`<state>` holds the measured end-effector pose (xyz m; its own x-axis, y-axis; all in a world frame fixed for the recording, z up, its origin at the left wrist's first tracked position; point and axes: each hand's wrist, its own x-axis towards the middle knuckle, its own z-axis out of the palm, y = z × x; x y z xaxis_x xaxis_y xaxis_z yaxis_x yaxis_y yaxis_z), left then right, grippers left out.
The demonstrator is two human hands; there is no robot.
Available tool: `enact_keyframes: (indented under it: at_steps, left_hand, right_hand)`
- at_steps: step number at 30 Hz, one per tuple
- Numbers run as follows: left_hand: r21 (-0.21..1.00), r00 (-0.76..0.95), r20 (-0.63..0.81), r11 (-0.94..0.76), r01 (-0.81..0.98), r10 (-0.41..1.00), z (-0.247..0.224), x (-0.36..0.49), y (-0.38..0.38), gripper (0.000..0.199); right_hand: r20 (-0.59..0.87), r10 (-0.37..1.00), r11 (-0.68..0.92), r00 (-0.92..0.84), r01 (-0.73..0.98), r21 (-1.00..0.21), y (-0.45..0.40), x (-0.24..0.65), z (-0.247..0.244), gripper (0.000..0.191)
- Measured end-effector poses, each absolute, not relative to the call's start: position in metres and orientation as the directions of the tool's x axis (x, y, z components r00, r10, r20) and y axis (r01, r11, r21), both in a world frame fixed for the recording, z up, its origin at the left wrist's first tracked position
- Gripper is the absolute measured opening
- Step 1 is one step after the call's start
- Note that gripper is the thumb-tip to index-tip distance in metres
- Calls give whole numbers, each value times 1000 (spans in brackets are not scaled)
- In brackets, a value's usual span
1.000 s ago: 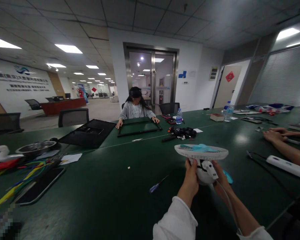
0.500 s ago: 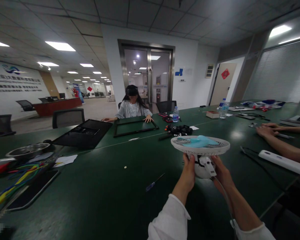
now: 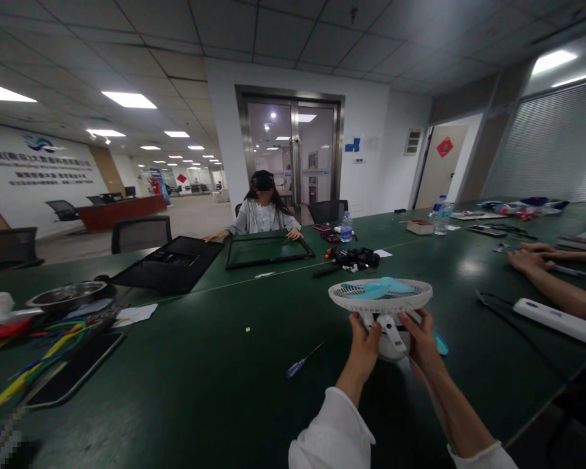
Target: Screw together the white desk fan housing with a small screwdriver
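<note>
Above the green counter (image 3: 185,365), both hands hold a small white fan (image 3: 381,301) in the air, its round grille tipped flat and facing the ceiling, with pale blue blades showing through. The left hand (image 3: 364,342) closes its grip around the left of the motor housing below the grille; the right hand (image 3: 422,339) closes on the right, fingers wrapped over the housing. A white cord trails down from the fan along the right forearm.

Compared with half a second ago, the fan sits slightly lower and further left, and the hands have shifted a little on the housing (the grille stays level throughout). That suggests the fan is being turned over and inspected, not set down.

Below and left of the hands, a blue-handled screwdriver (image 3: 300,363) lies on the counter. Another person's forearms (image 3: 547,273) rest at the right edge near a white power strip (image 3: 559,321). Across the counter, a seated person touches a black frame (image 3: 269,251).
</note>
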<state>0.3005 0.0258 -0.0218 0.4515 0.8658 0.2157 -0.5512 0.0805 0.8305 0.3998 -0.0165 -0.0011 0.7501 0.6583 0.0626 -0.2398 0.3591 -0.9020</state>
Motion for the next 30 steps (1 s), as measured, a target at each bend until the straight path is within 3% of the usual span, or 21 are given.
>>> enact_keyframes:
  at_steps: [4, 13, 17, 30]
  left_hand:
    - [835, 400, 196, 61, -546, 895, -23, 303, 23, 57]
    - [788, 380, 195, 86, -609, 904, -8, 308, 16, 58]
    - [786, 415, 137, 157, -599, 899, -15, 310, 17, 64]
    - [849, 386, 153, 79, -523, 910, 8, 306, 19, 49]
  right_hand:
    - [102, 617, 401, 781, -200, -894, -13, 392, -9, 72]
    - [232, 565, 471, 792, -79, -879, -17, 386, 1, 69]
    - [197, 599, 420, 776, -95, -902, -15, 387, -1, 73]
    - [259, 535, 417, 804, 16, -909, -24, 389, 12, 53]
